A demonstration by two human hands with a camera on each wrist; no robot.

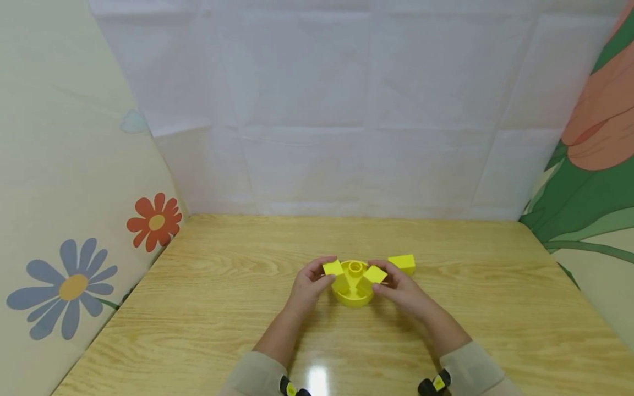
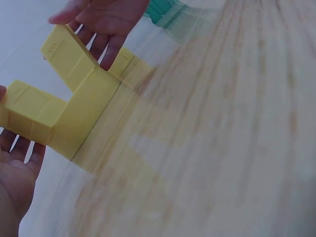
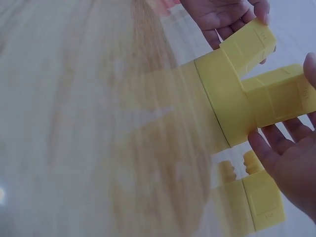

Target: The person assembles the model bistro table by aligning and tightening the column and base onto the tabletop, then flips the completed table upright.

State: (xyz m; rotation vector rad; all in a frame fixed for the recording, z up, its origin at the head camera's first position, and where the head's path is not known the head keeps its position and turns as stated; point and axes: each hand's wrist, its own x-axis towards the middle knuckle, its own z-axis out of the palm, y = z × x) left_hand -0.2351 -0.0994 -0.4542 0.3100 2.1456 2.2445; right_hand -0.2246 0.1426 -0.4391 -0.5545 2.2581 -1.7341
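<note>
wooden table (image 1: 198,330) below; left hand (image 1: 304,290) grips a yellow block (image 1: 333,268), right hand (image 1: 406,293) a second block (image 1: 375,274), both tilted outward in a round dish (image 1: 354,302).

Head view faces forward and down over the bench (image 1: 208,308) — both wrist views, low, tilted, close, share the round yellow base (image 2: 86,114).

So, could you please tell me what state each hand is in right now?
Left hand: closed, holding the left yellow block.
Right hand: closed, holding the right yellow block.
</note>
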